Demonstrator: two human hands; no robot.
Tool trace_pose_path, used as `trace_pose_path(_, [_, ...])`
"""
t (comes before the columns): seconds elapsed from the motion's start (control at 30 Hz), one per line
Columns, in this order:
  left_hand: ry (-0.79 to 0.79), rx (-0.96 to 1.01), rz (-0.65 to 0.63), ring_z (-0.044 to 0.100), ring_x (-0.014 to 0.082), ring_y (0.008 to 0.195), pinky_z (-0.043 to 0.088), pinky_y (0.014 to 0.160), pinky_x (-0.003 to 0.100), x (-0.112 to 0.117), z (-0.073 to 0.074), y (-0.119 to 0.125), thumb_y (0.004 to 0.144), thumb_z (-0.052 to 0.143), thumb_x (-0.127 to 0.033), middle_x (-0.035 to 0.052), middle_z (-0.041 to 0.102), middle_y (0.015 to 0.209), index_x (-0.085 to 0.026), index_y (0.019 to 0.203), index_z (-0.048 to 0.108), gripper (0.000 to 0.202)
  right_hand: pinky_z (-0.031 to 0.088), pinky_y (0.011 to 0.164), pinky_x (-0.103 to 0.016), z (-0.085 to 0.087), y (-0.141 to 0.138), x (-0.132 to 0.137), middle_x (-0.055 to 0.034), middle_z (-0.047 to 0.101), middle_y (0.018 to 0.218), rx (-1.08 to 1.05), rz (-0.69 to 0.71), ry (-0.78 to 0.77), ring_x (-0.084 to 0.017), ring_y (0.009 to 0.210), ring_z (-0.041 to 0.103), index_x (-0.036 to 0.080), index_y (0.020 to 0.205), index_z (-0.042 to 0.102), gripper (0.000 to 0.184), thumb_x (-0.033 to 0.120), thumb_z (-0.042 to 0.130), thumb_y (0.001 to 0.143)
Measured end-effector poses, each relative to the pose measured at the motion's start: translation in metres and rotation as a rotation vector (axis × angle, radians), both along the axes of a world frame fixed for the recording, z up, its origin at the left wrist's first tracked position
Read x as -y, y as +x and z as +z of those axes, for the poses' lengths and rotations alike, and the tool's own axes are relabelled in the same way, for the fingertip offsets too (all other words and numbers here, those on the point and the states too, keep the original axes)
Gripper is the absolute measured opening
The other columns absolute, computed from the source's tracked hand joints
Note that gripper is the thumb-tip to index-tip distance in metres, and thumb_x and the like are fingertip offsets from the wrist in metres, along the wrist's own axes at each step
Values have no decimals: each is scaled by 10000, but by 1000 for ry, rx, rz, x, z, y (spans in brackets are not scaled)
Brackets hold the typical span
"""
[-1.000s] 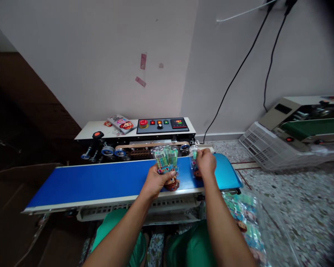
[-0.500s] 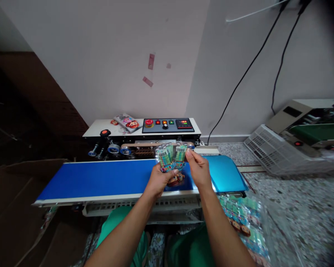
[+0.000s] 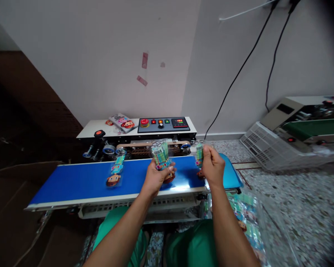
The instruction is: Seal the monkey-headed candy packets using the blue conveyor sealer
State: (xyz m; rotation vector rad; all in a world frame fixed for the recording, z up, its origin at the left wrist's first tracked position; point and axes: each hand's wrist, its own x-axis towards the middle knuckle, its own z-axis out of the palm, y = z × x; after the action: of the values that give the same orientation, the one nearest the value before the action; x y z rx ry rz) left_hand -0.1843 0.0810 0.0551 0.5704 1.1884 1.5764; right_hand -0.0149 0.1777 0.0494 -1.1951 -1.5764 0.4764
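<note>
My left hand (image 3: pixel 154 177) grips several printed clear plastic packets (image 3: pixel 161 155), fanned a little, with barcodes and green stripes on the upper part and a cartoon face at the bottom. To the right, my right hand (image 3: pixel 213 167) pinches a single packet (image 3: pixel 199 154) of the same kind, held upright close to the belt's right part. Both hands are over the blue conveyor belt (image 3: pixel 139 183). Another packet (image 3: pixel 113 180) lies on the belt to the left, face end toward me. Behind the belt stands the band sealing machine (image 3: pixel 108 126).
The control panel (image 3: pixel 163 125) has a red stop button and lit digits. A packet (image 3: pixel 123 123) lies on the machine top. At lower right, a clear bag (image 3: pixel 247 211) holds more packets. A white plastic crate (image 3: pixel 257 146) and a second machine (image 3: pixel 314 126) stand at right; cardboard (image 3: pixel 13 207) is at left.
My right hand has moved right, away from the left hand, with one packet parted from the stack. A packet now shows on the belt at left. The view has shifted slightly.
</note>
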Motion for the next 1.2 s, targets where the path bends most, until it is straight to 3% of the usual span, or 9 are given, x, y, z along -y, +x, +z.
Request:
trace_pose_path(0.17, [-20,-1,-31,651,186,580,497,485,278,0,-2,-2,583,797,-273,102,714,756,-113,871,590,389,347,612,-286,-20,16,-30,-110,664,753,448,-275,-181,-201,668,572,122,965,652,363,357,382,904])
trace_pose_path(0.3, [-17,7,-36,656,188,583,506,507,279,1,-2,-2,578,800,-269,92,710,698,-108,829,607,356,329,607,-288,-30,0,-40,-134,658,755,595,-298,-344,-213,674,586,115,1004,617,330,325,382,906])
trace_pose_path(0.43, [-38,21,-22,673,204,631,536,570,311,1,-1,-2,561,809,-262,76,705,677,-104,802,627,341,370,691,-306,-27,-22,-35,-150,655,836,601,-212,-336,-227,790,593,107,1056,590,339,324,374,910])
trace_pose_path(0.57, [-30,52,-7,664,196,612,548,587,343,-1,-4,-3,554,812,-259,61,710,697,-113,827,641,353,397,835,-344,-9,-42,-9,-150,628,1047,307,-1,-142,-238,981,551,129,1102,593,404,429,446,875])
trace_pose_path(0.7, [48,32,-9,645,155,588,535,614,298,-1,-5,-3,566,807,-240,39,713,710,-111,818,673,313,457,774,-300,3,-62,23,-43,681,942,-225,447,-263,-179,861,599,184,1017,660,370,468,509,834])
trace_pose_path(0.87, [74,58,-41,655,164,608,504,570,261,1,-2,-2,616,781,-281,75,726,740,-107,878,686,329,473,766,-302,3,-61,30,-28,691,901,-510,324,-153,-166,834,609,187,931,693,255,379,611,784])
trace_pose_path(1.0, [50,82,30,657,152,638,507,578,254,-2,-3,-4,583,801,-248,72,730,821,-135,981,669,435,467,704,-273,6,-44,26,-20,677,838,-446,226,-6,-146,760,593,185,919,691,230,357,593,803])
trace_pose_path(1.1, [20,50,62,671,179,737,522,619,266,-3,-4,-5,578,802,-235,85,726,847,-125,933,661,398,457,670,-258,10,-37,25,-12,656,782,-379,181,6,-136,718,571,175,911,684,239,364,573,816])
trace_pose_path(1.2, [5,2,76,671,183,704,524,588,277,-3,-3,-4,579,800,-241,94,719,867,-122,889,630,373,444,642,-244,12,-33,24,-2,624,736,-294,190,-31,-126,682,546,172,909,668,257,383,543,833])
